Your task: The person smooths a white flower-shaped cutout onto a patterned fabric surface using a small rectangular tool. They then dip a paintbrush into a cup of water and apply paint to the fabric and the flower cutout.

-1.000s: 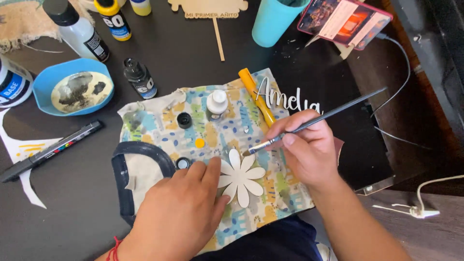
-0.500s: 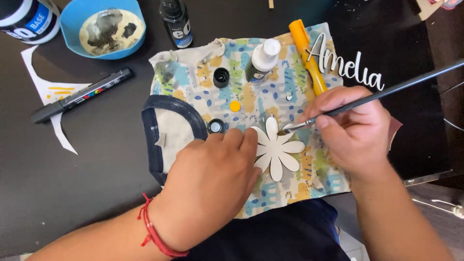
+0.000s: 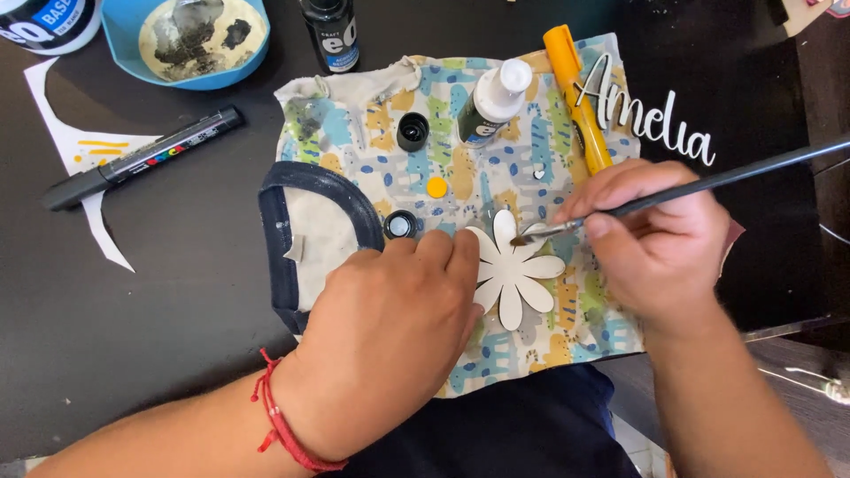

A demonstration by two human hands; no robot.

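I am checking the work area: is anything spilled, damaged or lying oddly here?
Two small black caps lie loose on the paint-stained cloth, and the white-topped bottle lies tipped over. No fresh spill shows.

Flower cutout [image 3: 512,270] on the cloth [image 3: 443,177], between left hand [image 3: 390,327] and right hand [image 3: 660,243]; marker [image 3: 142,159] far left.

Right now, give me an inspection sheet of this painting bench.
Surface: black table, patterned cloth spread on it.
Job's things: white flower cutout on the cloth; paintbrush tip at a petal.
Clutter: black marker, yellow marker, white-capped bottle, loose caps, blue dish, paper scrap, script name cutout.
Hands: left hand presses the flower's edge; right hand grips the brush.
Cables: thin wire at right edge.
Surroundings: nothing seen.
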